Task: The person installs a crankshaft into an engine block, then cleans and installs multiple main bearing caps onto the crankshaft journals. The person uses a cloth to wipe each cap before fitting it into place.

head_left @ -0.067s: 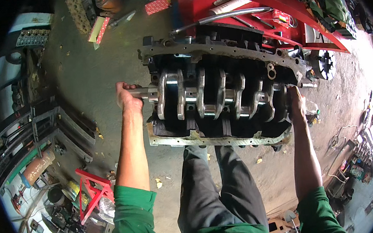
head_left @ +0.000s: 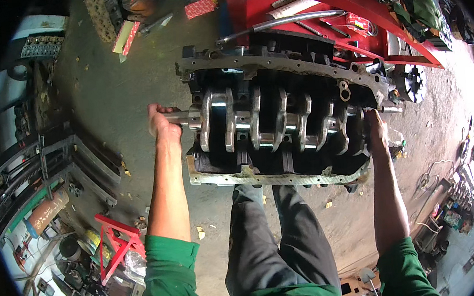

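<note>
A shiny steel crankshaft [head_left: 260, 118] lies lengthwise in the open engine block [head_left: 262, 175], whose inside is dark. My left hand [head_left: 162, 120] is closed around the crankshaft's narrow end, which sticks out past the block's left side. At the opposite end, my right hand [head_left: 378, 127] grips the crankshaft near the block's right wall; its fingers are partly hidden there. Both forearms reach forward in green sleeves.
Behind the block stands a red tray [head_left: 420, 47] with a metal bar [head_left: 293, 20] and tools. Small red-and-white boxes [head_left: 201, 8] lie on the floor at the back. A red stand [head_left: 119, 245] is at lower left, near metal frames [head_left: 89, 166].
</note>
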